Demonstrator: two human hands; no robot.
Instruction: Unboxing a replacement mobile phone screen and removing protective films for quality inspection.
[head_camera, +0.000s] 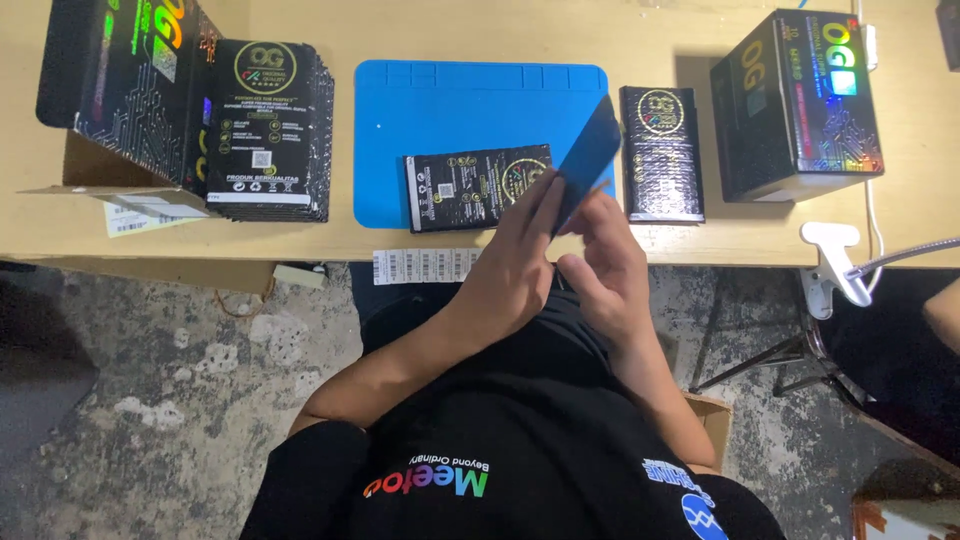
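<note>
Head view, looking down over a wooden table (680, 40) edge to the person's lap. Centre of frame: both hands meet over the lower right corner of a blue mat (450, 110). The left hand (515, 260) and the right hand (605, 260) together pinch a thin dark blue flat sheet (590, 155), fingers closed on its lower end. The sheet rises from the grip toward the upper right of the frame, long axis slanted, upper end over the mat's right edge. Left fingertips lie along the sheet's left side; the right hand grips from below and to the right, thumb near the bottom corner. Which hand bears the load, cannot tell. Just left of the hands, a black printed flat pack (470, 188) lies crosswise on the mat, its right end partly under the left fingers. Right of the sheet, a second black pack (662, 155) lies lengthwise on bare wood. Upper left: a stack of black packs (265, 130) beside an open black carton (120, 80). Upper right: a closed black box (800, 105). A barcode sticker strip (425, 265) hangs at the table edge.
</note>
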